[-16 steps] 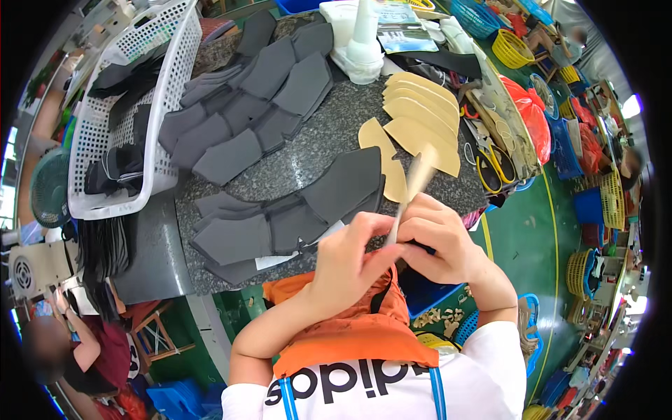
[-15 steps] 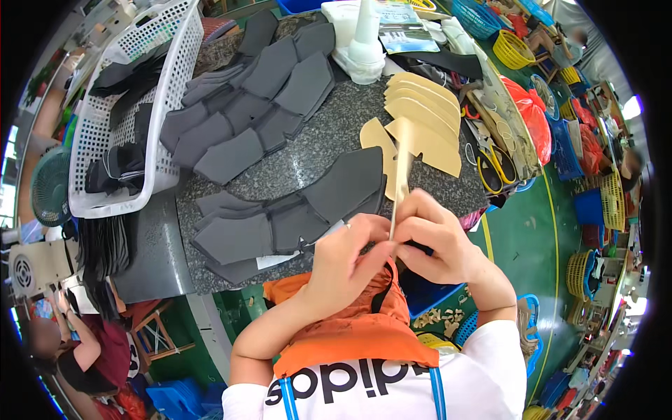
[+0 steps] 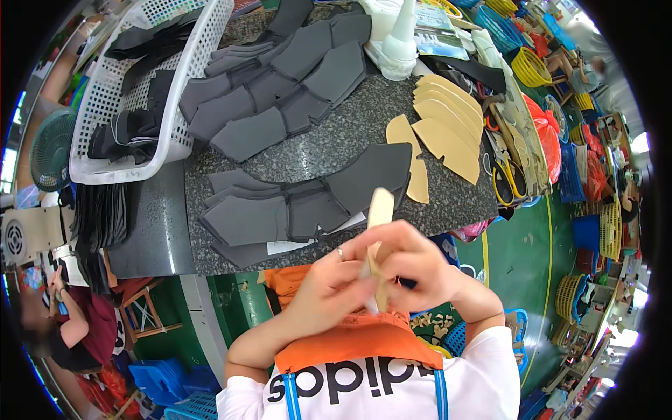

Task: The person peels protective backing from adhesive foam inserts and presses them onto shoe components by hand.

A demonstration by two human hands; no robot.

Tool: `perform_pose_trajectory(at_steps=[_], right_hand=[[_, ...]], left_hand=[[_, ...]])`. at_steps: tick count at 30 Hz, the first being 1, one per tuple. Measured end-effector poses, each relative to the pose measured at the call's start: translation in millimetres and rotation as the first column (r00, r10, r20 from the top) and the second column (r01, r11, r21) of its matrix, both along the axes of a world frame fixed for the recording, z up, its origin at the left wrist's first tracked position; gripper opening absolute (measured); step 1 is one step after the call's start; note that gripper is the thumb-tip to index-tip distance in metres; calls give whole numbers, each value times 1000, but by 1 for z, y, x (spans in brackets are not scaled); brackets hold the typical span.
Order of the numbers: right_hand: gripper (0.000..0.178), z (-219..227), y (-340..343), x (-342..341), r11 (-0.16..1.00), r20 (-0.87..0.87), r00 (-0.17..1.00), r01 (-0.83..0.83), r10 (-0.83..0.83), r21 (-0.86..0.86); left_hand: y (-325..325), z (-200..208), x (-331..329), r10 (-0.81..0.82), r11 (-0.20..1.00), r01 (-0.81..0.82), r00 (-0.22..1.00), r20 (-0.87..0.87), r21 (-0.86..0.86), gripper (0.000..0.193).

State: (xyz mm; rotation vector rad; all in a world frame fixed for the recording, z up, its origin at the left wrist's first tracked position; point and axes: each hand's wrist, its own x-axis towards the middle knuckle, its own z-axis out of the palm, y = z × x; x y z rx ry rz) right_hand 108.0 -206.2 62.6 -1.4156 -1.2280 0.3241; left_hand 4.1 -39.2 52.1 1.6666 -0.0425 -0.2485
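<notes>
In front of my chest, above the orange apron (image 3: pixel 332 343), I hold a tan sheet piece (image 3: pixel 381 208), narrow in this view and pointing away from me. My left hand (image 3: pixel 325 290) is closed with its fingers against the piece's near part. My right hand (image 3: pixel 420 269) pinches it from the other side, fingers bent. Motion blurs the fingertips and a pale strip between them. Beyond the hands, fanned tan cut pieces (image 3: pixel 451 133) lie on the speckled stone table (image 3: pixel 301 157), with two smaller tan pieces (image 3: pixel 418 183) beside them. Dark grey foam pieces (image 3: pixel 248 220) lie overlapped to the left.
More dark grey foam pieces (image 3: pixel 245 136) cover the table's far left. A white perforated basket (image 3: pixel 171 150) holds black pieces. A white bottle (image 3: pixel 399 45) stands at the back. Yellow-handled scissors (image 3: pixel 505 178) lie at the right edge. A person (image 3: pixel 66 329) works at the lower left.
Both hands have drawn the tan piece in toward my chest and turned it; it no longer overlaps the tan stack. The whole view has shifted slightly.
</notes>
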Motion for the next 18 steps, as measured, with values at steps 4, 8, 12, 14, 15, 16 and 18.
perform_pose_trajectory(at_steps=[4, 8, 12, 14, 15, 16, 18], right_hand=[[20, -21, -33, 15, 939, -733, 593, -282, 333, 198], [26, -31, -33, 36, 347, -388, 881, -465, 271, -814], [30, -4, 9, 18, 706, -70, 947, -282, 314, -650], [27, -26, 18, 24, 878, 4, 980, -175, 197, -445], [26, -15, 27, 28, 778, -410, 902, -158, -137, -608], [26, -24, 30, 43, 846, -274, 946, 0, -173, -532], [27, -42, 37, 58, 825, -164, 941, 165, -296, -541]], left_hand=[[24, -20, -13, 130, 337, -56, 991, -12, -940, 32], [73, -37, -22, 260, 879, -122, 932, 250, -460, 44], [31, -9, -12, -103, 968, 44, 967, 232, 248, 26], [33, 2, -1, 101, 990, -108, 992, 78, 95, 28], [42, -2, 3, 247, 968, -246, 969, -13, 54, 32], [51, -4, 11, 373, 928, -373, 923, -100, 19, 37], [80, -23, 24, 402, 911, -412, 893, -204, -8, 52]])
